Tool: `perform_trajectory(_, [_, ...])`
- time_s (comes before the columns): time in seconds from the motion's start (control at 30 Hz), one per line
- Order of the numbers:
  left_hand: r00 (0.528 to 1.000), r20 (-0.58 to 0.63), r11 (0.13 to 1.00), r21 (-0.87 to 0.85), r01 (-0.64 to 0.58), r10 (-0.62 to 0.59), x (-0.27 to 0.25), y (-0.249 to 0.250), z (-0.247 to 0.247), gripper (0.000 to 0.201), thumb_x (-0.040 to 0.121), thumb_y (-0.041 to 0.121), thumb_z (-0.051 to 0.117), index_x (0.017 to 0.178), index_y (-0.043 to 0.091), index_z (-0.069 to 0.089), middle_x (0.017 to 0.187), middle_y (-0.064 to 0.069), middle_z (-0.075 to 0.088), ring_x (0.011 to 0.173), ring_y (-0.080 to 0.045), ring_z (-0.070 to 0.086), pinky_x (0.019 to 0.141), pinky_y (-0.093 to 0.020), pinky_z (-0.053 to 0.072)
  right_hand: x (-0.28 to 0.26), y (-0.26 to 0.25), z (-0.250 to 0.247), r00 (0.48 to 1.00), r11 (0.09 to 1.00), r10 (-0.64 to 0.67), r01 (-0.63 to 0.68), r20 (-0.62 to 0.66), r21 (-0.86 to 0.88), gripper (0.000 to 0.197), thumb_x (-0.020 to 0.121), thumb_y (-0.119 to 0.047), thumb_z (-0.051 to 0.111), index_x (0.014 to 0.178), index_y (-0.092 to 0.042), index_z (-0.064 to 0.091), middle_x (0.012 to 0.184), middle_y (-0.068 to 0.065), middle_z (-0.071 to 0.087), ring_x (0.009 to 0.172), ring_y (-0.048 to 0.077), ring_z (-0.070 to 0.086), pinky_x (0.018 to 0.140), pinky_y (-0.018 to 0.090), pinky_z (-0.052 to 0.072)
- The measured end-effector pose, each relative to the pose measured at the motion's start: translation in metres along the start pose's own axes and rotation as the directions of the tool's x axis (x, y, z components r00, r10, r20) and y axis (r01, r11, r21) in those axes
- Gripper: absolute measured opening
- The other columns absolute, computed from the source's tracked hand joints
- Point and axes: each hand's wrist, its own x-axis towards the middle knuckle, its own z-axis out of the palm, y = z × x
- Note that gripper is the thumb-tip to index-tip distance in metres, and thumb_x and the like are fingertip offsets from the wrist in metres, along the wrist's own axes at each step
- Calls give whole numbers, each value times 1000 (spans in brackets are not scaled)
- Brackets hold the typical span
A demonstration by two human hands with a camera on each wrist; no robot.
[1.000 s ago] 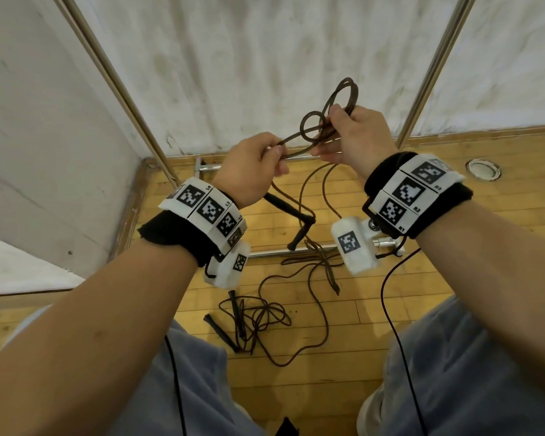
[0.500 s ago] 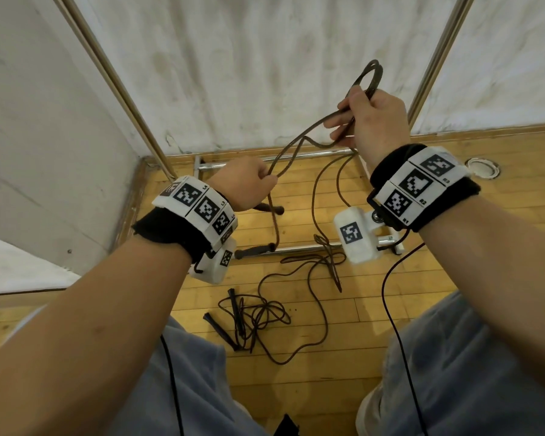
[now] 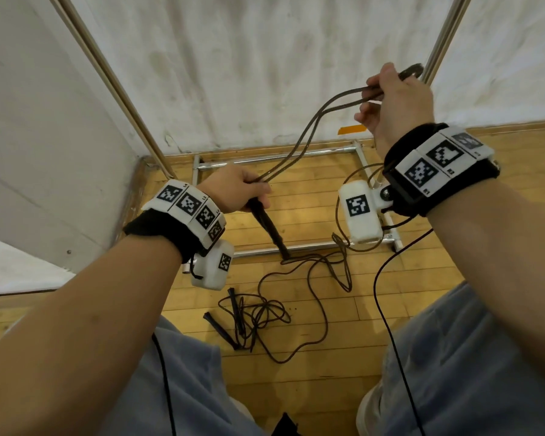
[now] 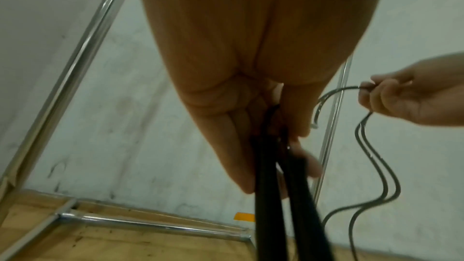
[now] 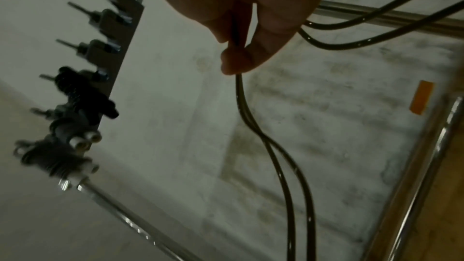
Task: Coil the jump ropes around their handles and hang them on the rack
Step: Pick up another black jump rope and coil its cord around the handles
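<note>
your hands are moving apart: a second ago they were close together at chest height with small loops of cord bunched between them, and now those loops are gone. your left hand (image 3: 236, 191) is dropping low and curling round the pair of black handles (image 3: 269, 228), which are pointing down toward the floor. your right hand (image 3: 394, 99) is rising up and out to the side, pinching the doubled rope (image 3: 299, 146) at its fold, so the two strands are running fairly straight between your hands. that is looking like the rope being drawn out to length rather than wound, so the coiling round the handles is probably not begun yet. the rest of this rope is trailing on the wooden floor (image 3: 296, 385), near a second jump rope (image 3: 252, 316) lying in a tangle. the rack (image 5: 120, 33) is standing beside your right hand; some pegs seem to be carrying coiled ropes already, though the blur is making that uncertain.
</note>
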Motion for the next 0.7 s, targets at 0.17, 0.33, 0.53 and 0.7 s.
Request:
perform_trajectory(0.17, [996,-65,979,-190,-72,61,0,0,-4,23,94,28,58,76,15,65,64,3,67,78,-18,69,85,-40,56,16,-3,-15,980,970,141,-108,-142,219,30,96,-20,49,72,-4,56,63,6,52,42,12,50,50,23,50])
perform_trajectory(0.33, [961,-263,975,-174,-136,87,4,-1,-8,30,97,32,51,71,19,59,59,8,60,59,-5,58,74,-31,45,11,16,-20,915,907,400,-404,60,116,9,99,-14,44,104,-7,48,104,14,51,78,21,62,66,26,57])
perform_trajectory(0.53, [955,-253,962,-185,-203,153,3,13,-8,32,99,32,46,71,18,50,60,5,53,58,-14,59,77,-38,51,-44,55,2,851,500,373,150,369,-853,32,93,-25,55,113,-1,61,98,7,68,81,16,66,71,26,53])
perform_trajectory(0.7, [954,-146,964,6,-264,262,-4,20,-5,32,97,31,49,68,19,53,58,3,53,55,-9,52,61,-21,43,-53,61,19,710,645,246,388,660,-658,56,81,-13,62,134,-23,45,137,0,49,126,13,44,102,29,35])
